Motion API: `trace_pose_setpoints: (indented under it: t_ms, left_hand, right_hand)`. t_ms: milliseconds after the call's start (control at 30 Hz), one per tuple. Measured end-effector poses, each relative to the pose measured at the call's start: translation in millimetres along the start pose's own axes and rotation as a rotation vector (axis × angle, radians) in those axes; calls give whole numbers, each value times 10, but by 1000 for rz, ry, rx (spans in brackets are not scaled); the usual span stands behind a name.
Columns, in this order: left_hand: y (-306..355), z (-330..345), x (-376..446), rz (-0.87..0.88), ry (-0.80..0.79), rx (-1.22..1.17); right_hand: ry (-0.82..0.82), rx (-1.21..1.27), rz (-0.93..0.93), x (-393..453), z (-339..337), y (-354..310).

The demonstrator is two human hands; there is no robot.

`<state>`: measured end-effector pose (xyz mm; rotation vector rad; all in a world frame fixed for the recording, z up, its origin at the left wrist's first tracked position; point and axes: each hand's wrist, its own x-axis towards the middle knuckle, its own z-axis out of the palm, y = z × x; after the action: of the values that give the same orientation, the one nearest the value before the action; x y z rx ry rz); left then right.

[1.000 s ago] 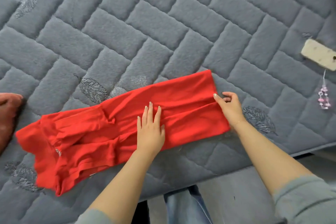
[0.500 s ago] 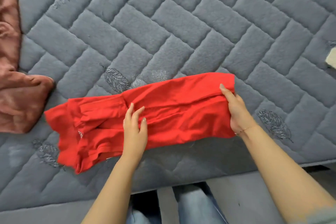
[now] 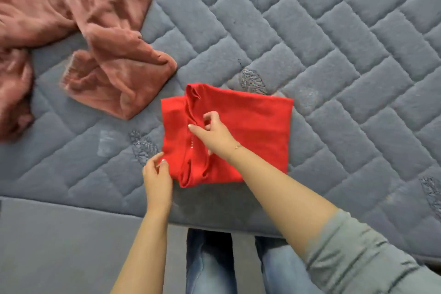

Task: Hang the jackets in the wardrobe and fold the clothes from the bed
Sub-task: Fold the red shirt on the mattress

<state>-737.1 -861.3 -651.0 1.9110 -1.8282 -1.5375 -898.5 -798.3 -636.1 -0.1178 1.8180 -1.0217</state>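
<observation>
We see a red garment [image 3: 250,131] folded into a rough square, centre frame, on the grey quilted bed [image 3: 334,55]. Right hand [image 3: 214,131] pinches its middle fold; left hand [image 3: 157,179] touches the lower-left corner. Pink garment [image 3: 71,31] crumpled upper left.

This is a bedroom in a home. A bed [image 3: 334,43] fills most of the view, covered with a grey quilted cover stitched in a brick pattern with small leaf motifs. Everyday clothes lie on it: a red garment [image 3: 250,122] folded square and a crumpled pink garment [image 3: 83,19] beside it.
</observation>
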Motion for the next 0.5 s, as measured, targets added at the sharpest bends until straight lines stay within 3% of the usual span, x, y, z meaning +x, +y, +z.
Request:
trace_pose_setpoints:
  t_ms: [100, 267, 400, 500]
  left_hand:
    - [-175, -238, 170, -144, 1, -11]
    - [-235, -308, 317, -240, -168, -1]
    - [-106, -220, 360, -295, -404, -72]
    - [-38, -127, 385, -211, -411, -26]
  right_hand:
    - [-170, 11, 175, 76, 350, 109]
    - [89, 130, 36, -238, 241, 390]
    - [129, -237, -151, -733, 215, 701]
    - [139, -619, -287, -829, 476, 864]
